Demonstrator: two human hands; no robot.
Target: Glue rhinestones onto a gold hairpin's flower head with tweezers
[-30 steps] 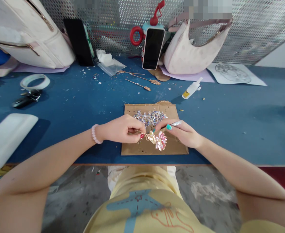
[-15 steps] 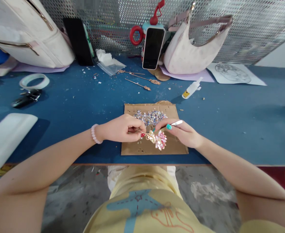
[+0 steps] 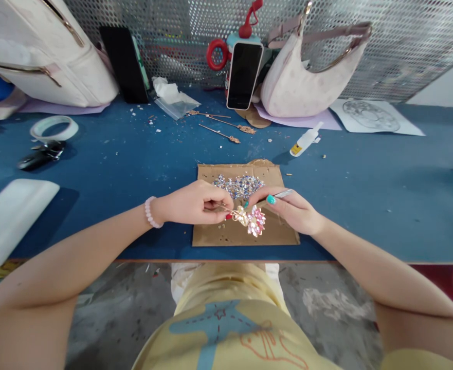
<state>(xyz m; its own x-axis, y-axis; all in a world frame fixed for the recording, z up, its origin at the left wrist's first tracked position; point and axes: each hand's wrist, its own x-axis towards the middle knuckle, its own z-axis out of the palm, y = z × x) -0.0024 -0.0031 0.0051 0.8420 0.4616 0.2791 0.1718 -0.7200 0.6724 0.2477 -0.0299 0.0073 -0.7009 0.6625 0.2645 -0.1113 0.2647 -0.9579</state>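
My left hand (image 3: 211, 202) is closed in a pinch on the thin stem of a hairpin. The hairpin's head is a pink and pale-gold jewelled flower (image 3: 256, 222), which hangs over the cardboard (image 3: 206, 237) to the right of my left fingertips. In my right hand (image 3: 293, 210) are slim silver tweezers (image 3: 285, 193), gripped between thumb and fingers, their tips close above the flower and partly hidden. Behind both hands, on the cardboard, lies a heap of small shiny rhinestones (image 3: 241, 186).
Several gold hairpins (image 3: 220, 133) lie behind the cardboard. A glue bottle (image 3: 306, 140) lies to the right. At the left are a tape roll (image 3: 54, 128), a black tool (image 3: 41, 155) and a white block (image 3: 14, 221). A phone (image 3: 244, 76) and a handbag (image 3: 311, 77) stand at the back.
The tweezers have tilted slightly in my right hand, which has shifted a little to the right. My left hand and the hairpin have hardly moved.
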